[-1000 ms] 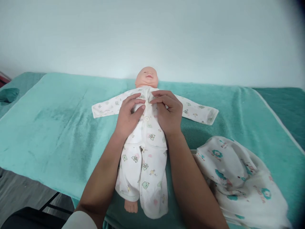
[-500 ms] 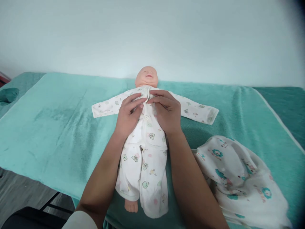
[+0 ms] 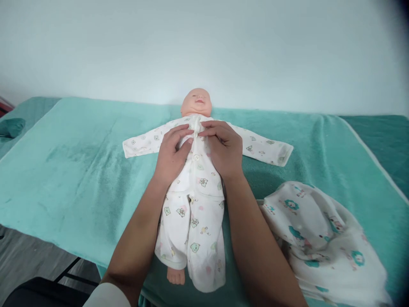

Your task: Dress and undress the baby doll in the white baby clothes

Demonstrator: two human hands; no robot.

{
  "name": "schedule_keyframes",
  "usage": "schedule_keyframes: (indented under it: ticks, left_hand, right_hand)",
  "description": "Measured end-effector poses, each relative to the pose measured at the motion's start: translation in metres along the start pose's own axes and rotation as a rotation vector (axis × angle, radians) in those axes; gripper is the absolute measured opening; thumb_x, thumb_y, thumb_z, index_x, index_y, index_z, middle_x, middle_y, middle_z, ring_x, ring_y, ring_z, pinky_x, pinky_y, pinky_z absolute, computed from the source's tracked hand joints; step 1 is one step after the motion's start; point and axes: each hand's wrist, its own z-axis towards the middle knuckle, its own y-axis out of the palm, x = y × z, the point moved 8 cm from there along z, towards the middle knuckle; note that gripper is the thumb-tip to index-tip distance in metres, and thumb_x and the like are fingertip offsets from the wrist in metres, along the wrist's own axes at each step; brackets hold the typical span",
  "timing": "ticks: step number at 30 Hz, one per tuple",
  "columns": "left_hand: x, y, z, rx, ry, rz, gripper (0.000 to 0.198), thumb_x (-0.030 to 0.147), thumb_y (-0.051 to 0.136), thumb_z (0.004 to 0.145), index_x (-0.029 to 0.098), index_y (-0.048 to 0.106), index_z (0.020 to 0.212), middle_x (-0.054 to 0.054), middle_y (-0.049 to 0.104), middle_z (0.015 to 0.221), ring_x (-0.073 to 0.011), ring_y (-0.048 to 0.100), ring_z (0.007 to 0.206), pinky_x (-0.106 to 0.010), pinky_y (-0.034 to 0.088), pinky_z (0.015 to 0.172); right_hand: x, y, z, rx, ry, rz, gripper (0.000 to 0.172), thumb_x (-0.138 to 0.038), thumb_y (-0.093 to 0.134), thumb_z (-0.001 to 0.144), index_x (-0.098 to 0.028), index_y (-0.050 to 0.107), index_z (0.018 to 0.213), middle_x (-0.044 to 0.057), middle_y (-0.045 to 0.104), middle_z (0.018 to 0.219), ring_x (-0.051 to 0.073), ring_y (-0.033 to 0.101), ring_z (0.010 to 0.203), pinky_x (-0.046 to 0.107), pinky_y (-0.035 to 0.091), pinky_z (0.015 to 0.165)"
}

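A baby doll (image 3: 196, 101) lies on its back on a teal towel (image 3: 79, 170), dressed in a white printed shirt (image 3: 201, 170) and matching trousers (image 3: 191, 238). My left hand (image 3: 171, 154) and my right hand (image 3: 223, 149) rest on the doll's chest. Their fingertips pinch the two front edges of the shirt together near the collar, around a small button. A second button (image 3: 196, 157) shows just below, between my hands. One bare doll foot (image 3: 175, 276) sticks out of the left trouser leg.
A crumpled white cloth with teal prints (image 3: 319, 238) lies at the right, beside my right forearm. The towel's front edge hangs over a table with dark legs (image 3: 68, 273) at lower left. A dark green object (image 3: 11, 126) sits at the far left.
Both hands have crept slightly up the shirt front toward the collar; the fingertips now pinch closer to the neck. The doll has not moved.
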Motion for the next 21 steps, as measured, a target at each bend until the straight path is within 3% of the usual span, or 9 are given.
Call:
schedule_keyframes:
  ticks: [10,16,21]
  left_hand:
    - [-0.002,0.002,-0.0001,-0.034,-0.018,-0.008,0.025,0.023,0.06,0.098,0.032,0.08,0.112,-0.002,0.067,0.143,-0.0233,0.056,0.141,-0.047,0.044,0.124]
    - [0.005,0.0056,-0.0016,-0.106,0.061,0.145,0.034,0.021,0.052,0.101,0.033,0.078,0.12,-0.003,0.061,0.151,-0.0227,0.051,0.145,-0.048,0.036,0.129]
    - [0.0064,0.0076,-0.0025,-0.127,0.084,0.188,0.036,0.021,0.047,0.103,0.034,0.077,0.119,-0.002,0.058,0.154,-0.0229,0.048,0.148,-0.049,0.035,0.129]
  right_hand:
    - [-0.0008,0.0032,-0.0006,-0.062,-0.023,0.009,0.03,-0.009,0.054,0.085,-0.027,0.077,0.076,0.001,0.079,0.111,0.022,0.072,0.11,0.045,0.054,0.103]
    - [-0.0058,0.0026,-0.0004,-0.071,-0.087,0.023,0.035,-0.01,0.05,0.09,-0.027,0.076,0.105,0.009,0.074,0.124,0.023,0.067,0.122,0.043,0.051,0.11]
    - [0.0013,0.0054,-0.0009,-0.123,-0.044,-0.079,0.031,-0.014,0.049,0.092,-0.028,0.076,0.098,0.006,0.072,0.13,0.025,0.063,0.128,0.049,0.047,0.116]
